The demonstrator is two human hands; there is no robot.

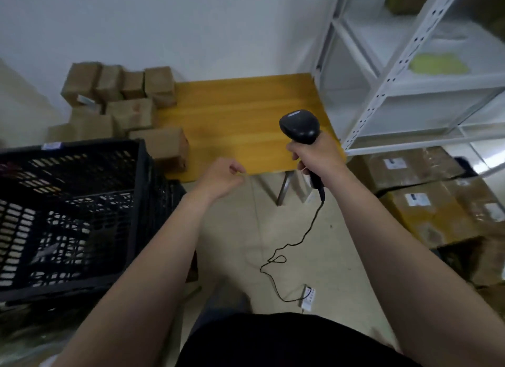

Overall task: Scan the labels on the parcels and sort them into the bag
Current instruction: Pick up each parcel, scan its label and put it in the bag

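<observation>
White wall point(164, 25) and beige floor point(240, 230) close in a small room. Against the far wall stands a yellow wooden table point(246, 115), one metal leg showing under its near edge. Brown parcels point(128, 107) are heaped on the table's left end, several stacked against the wall, one lying closest to the near edge; the right part of the top is bare wood.

Near left, a black slatted crate point(82, 202) sits just beside the table, its rim close to the nearest parcel. On the right rises a white metal rack point(410, 88), and below it larger taped boxes point(437, 197) with white labels rest on the floor.

The right hand point(317, 159) is wrapped tight round the handle of a black scanner point(300, 126), held over the table's right near corner with its head pointing away. A thin cable point(295, 243) hangs from the handle and loops across the floor to a small white block point(307, 298).

The left hand point(221, 178) hovers at the table's near edge, fingers loosely curled, holding nothing and touching nothing
</observation>
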